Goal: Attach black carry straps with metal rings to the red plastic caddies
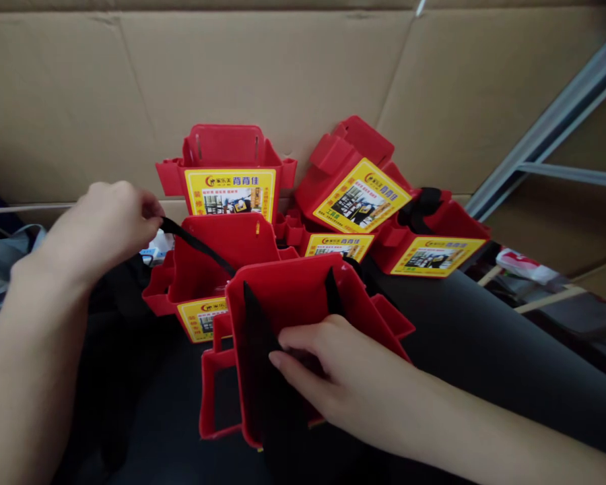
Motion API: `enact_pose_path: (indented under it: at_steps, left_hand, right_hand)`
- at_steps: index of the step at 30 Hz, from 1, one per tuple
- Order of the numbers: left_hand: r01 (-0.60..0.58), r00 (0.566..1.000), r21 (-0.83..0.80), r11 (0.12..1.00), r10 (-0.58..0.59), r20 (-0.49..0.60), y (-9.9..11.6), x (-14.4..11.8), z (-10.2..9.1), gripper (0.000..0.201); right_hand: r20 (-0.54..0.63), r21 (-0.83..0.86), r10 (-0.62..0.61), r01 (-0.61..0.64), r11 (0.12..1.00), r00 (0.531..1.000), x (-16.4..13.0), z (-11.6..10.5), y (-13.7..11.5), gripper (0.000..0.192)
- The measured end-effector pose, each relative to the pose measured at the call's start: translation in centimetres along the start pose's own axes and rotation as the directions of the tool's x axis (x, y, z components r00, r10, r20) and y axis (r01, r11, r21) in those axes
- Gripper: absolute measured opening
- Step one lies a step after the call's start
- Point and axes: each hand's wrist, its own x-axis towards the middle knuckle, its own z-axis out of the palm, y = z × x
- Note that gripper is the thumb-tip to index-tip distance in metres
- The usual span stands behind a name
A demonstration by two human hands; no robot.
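Observation:
In front of me a red plastic tool box [287,286] is tilted with its open top toward me. A black strap [196,244] runs from behind its back wall up to my left hand [101,225], which pinches the strap's end between thumb and fingers. Inside the box, black webbing [256,316] comes through a slot on the left, and a second piece shows at a slot on the right. My right hand [333,367] reaches into the box with thumb and fingers closed on the left webbing. Its lower part merges with dark shadow.
Several more red boxes with yellow labels stand behind, among them an upright one [229,145] and a tilted one [351,182]. They rest on a black surface [464,350] before a cardboard wall [262,67]. A metal frame [550,128] rises at right; grey plastic bags [5,263] lie at left.

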Motion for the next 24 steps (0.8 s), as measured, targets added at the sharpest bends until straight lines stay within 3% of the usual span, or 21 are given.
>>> enact_pose_path:
  at_steps: [2, 3, 4, 6, 8, 11, 14, 16, 18, 19, 22, 24]
  left_hand:
    - [-0.15, 0.987, -0.05, 0.987, 0.147, -0.061, 0.3, -0.8, -0.3, 0.027]
    - [-0.283, 0.956, -0.105, 0.953, 0.272, -0.109, 0.8, -1.3, -0.5, 0.028]
    - [-0.429, 0.902, -0.164, 0.888, 0.41, -0.138, 1.4, -1.8, -0.7, 0.029]
    - [-0.645, 0.755, -0.288, 0.708, 0.648, -0.098, 2.6, -2.6, -0.8, 0.029]
    - [-0.702, 0.64, -0.407, 0.584, 0.769, 0.001, 3.7, -2.8, -0.6, 0.029]
    - [-0.686, 0.605, -0.482, 0.545, 0.795, 0.037, 4.4, -2.1, 0.4, 0.023]
    - [-0.696, 0.612, -0.471, 0.541, 0.791, 0.005, 4.1, -1.0, 1.3, 0.014]
    - [-0.694, 0.644, -0.443, 0.568, 0.765, -0.027, 3.8, -0.6, 1.5, 0.014]
    - [-0.651, 0.719, -0.398, 0.646, 0.693, -0.053, 3.6, -0.4, 1.5, 0.015]
    - [-0.609, 0.768, -0.368, 0.703, 0.638, -0.054, 3.4, -0.4, 1.4, 0.016]
    - [-0.406, 0.913, -0.231, 0.884, 0.404, -0.061, 2.5, -0.5, 0.9, 0.028]
    - [-0.266, 0.963, -0.123, 0.956, 0.259, -0.075, 1.6, -0.3, 0.6, 0.037]
  right_hand:
    - [-0.046, -0.013, -0.011, 0.01, 1.0, 0.999, 0.4, -0.3, -0.1, 0.034]
    - [-0.078, -0.029, -0.014, 0.012, 1.0, 0.997, 0.6, -0.4, -0.2, 0.034]
    - [-0.114, -0.051, -0.019, 0.013, 0.999, 0.993, 1.0, -0.5, -0.3, 0.033]
    - [-0.17, -0.102, -0.032, 0.015, 0.995, 0.985, 1.8, -0.7, -0.6, 0.031]
    - [-0.198, -0.149, -0.049, 0.019, 0.989, 0.979, 2.5, -0.7, -0.9, 0.029]
    - [-0.208, -0.187, -0.095, 0.056, 0.981, 0.973, 3.1, -0.7, -1.2, 0.028]
    - [-0.302, -0.227, -0.143, 0.075, 0.971, 0.943, 2.9, -0.9, -0.8, 0.024]
    - [-0.461, -0.298, -0.148, 0.004, 0.954, 0.875, 2.7, -1.3, -0.2, 0.025]
    - [-0.558, -0.387, -0.174, -0.07, 0.919, 0.811, 2.6, -1.9, 0.7, 0.03]
    - [-0.559, -0.424, -0.194, -0.076, 0.902, 0.806, 2.6, -2.2, 1.1, 0.029]
    - [-0.476, -0.448, -0.239, 0.0, 0.894, 0.846, 2.8, -3.0, 1.9, 0.023]
    - [-0.455, -0.425, -0.238, 0.026, 0.905, 0.858, 2.8, -3.3, 2.1, 0.024]
